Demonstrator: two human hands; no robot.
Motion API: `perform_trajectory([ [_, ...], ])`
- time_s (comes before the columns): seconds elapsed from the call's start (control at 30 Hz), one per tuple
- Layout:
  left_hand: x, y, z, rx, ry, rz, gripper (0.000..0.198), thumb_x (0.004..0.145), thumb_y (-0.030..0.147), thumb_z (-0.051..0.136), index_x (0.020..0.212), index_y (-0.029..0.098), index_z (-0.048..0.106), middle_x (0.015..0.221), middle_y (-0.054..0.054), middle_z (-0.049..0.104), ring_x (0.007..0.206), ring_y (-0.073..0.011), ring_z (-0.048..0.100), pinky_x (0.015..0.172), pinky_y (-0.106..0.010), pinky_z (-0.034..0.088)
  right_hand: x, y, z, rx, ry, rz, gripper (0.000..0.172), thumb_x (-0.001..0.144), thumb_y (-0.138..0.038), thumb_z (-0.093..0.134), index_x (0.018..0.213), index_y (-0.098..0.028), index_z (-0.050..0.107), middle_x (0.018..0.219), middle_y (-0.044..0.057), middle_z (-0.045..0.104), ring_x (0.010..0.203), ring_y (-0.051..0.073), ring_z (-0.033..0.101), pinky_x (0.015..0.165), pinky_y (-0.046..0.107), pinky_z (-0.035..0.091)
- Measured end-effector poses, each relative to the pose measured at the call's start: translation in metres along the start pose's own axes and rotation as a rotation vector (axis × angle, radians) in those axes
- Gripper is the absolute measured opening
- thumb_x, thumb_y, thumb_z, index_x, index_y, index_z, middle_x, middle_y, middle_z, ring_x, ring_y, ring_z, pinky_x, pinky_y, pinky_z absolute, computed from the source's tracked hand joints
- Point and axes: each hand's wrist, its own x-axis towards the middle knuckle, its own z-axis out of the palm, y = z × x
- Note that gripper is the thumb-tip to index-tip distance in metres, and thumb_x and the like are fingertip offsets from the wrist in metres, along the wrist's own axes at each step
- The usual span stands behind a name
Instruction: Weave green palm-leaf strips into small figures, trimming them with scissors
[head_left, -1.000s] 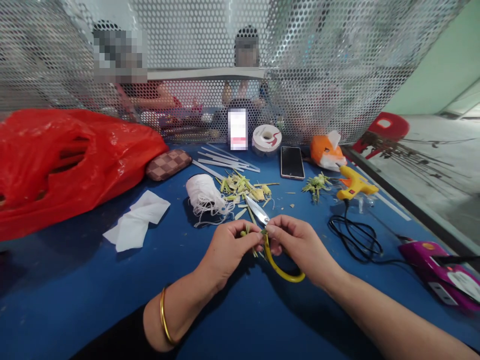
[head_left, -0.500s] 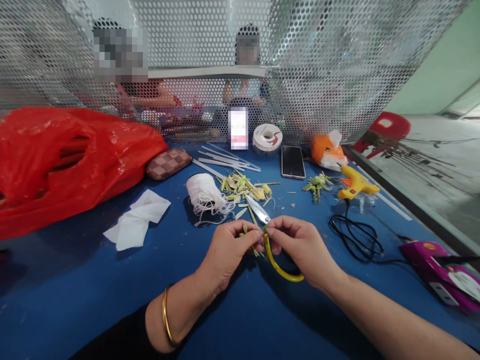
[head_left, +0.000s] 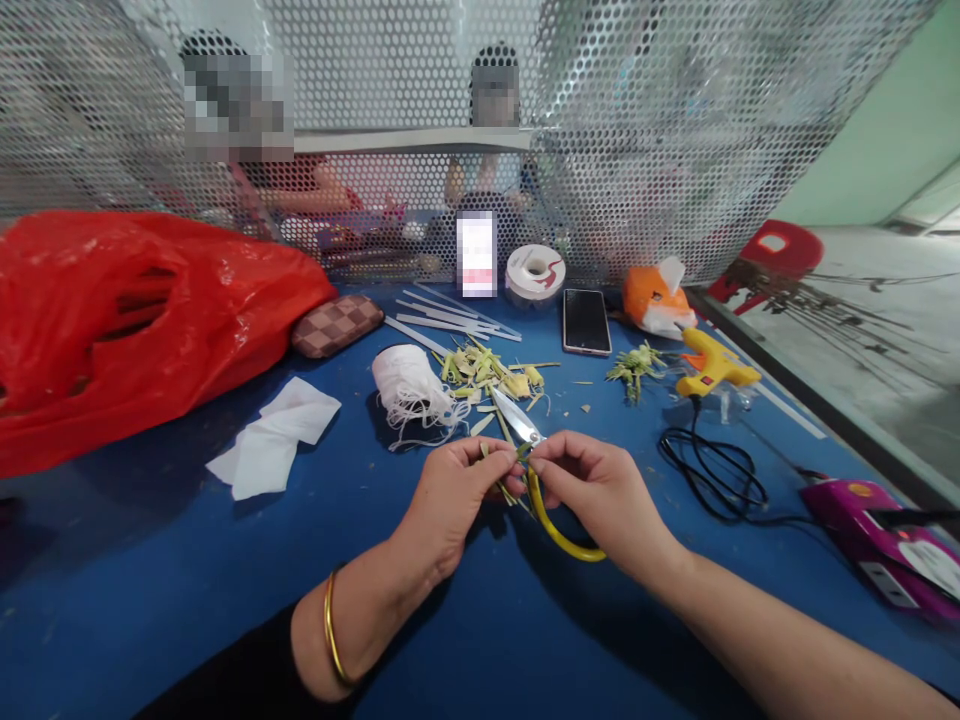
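My left hand (head_left: pixel 454 500) and my right hand (head_left: pixel 596 490) meet over the blue table (head_left: pixel 187 590), both pinched on a small bundle of green leaf strips (head_left: pixel 504 472) held between them. The yellow-handled snips (head_left: pixel 551 520) also sit in my right hand; their loop hangs below the fingers and the metal blades (head_left: pixel 517 420) point away from me. A gold bangle (head_left: pixel 332 630) circles my left wrist. Just beyond the hands lie a pile of leaf cuttings (head_left: pixel 487 372) and a bundle of white thread (head_left: pixel 409 385).
A red plastic bag (head_left: pixel 127 320) fills the left. White tissue (head_left: pixel 274 435), a checkered pouch (head_left: pixel 337 325), white strips (head_left: pixel 450 318), a tape roll (head_left: pixel 534 275), a phone (head_left: pixel 585 322), a yellow glue gun (head_left: pixel 709 365) with black cord (head_left: pixel 712 470) and a purple device (head_left: pixel 877 540) lie around. Two people sit behind the perforated screen (head_left: pixel 675 130).
Both hands have shifted slightly away from me while working the leaf strips; the grip looks the same. Nothing else on the table has moved.
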Motion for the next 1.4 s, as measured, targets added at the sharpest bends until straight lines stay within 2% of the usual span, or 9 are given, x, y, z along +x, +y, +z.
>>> perform_trajectory([
  [0.23,0.0004,0.0006,0.0003,-0.003,-0.010,0.011,0.016,0.070,0.026,0.072,0.076,0.013,0.066,0.067,-0.002,0.067,0.057,-0.0091,0.060,0.063,-0.023,0.048,0.0013,-0.0010,0.0002,0.067,-0.008,0.058,0.015,0.073,-0.033,0.065,0.072,-0.017,0.064,0.049,-0.005,0.057,0.047,0.010,0.053,0.052,0.024,0.047],
  [0.6,-0.0021,0.0012,0.0020,0.031,-0.033,0.035,0.013,0.073,0.026,0.070,0.076,0.013,0.066,0.069,-0.002,0.068,0.060,-0.0097,0.061,0.063,-0.023,0.047,0.0018,0.0004,0.0000,0.124,0.000,0.054,0.010,0.073,-0.028,0.065,0.072,-0.018,0.064,0.050,-0.004,0.058,0.047,0.009,0.053,0.052,0.023,0.045],
  [0.83,-0.0017,-0.0021,0.0008,0.073,-0.065,0.062,0.018,0.069,0.026,0.074,0.079,0.013,0.066,0.062,-0.001,0.066,0.060,-0.0103,0.062,0.063,-0.022,0.047,0.0005,-0.0022,0.0004,0.141,-0.012,0.084,0.013,0.072,-0.030,0.066,0.071,-0.017,0.061,0.052,-0.005,0.058,0.048,0.008,0.051,0.053,0.022,0.044],
  [1.17,0.0015,-0.0032,0.0015,0.014,-0.006,0.032,0.012,0.072,0.022,0.070,0.077,0.013,0.065,0.063,-0.001,0.067,0.056,-0.0095,0.061,0.060,-0.022,0.047,-0.0004,0.0022,0.0010,0.100,-0.068,0.061,0.006,0.068,-0.022,0.064,0.068,-0.018,0.059,0.057,-0.004,0.060,0.048,0.008,0.051,0.049,0.021,0.041],
  [1.27,0.0010,-0.0026,0.0007,0.013,-0.006,0.043,0.011,0.073,0.021,0.070,0.078,0.012,0.065,0.064,-0.002,0.067,0.057,-0.0096,0.061,0.060,-0.021,0.047,0.0000,0.0000,0.0005,0.122,-0.084,0.075,0.010,0.070,-0.026,0.065,0.068,-0.018,0.060,0.056,-0.003,0.060,0.049,0.008,0.052,0.051,0.022,0.044],
  [1.4,0.0004,-0.0028,0.0004,0.010,-0.017,0.049,0.012,0.073,0.022,0.070,0.078,0.012,0.065,0.063,-0.002,0.067,0.057,-0.0094,0.061,0.060,-0.021,0.047,-0.0001,-0.0028,0.0005,0.125,-0.040,0.065,0.015,0.073,-0.032,0.066,0.072,-0.018,0.061,0.053,-0.004,0.057,0.050,0.009,0.052,0.053,0.023,0.045],
])
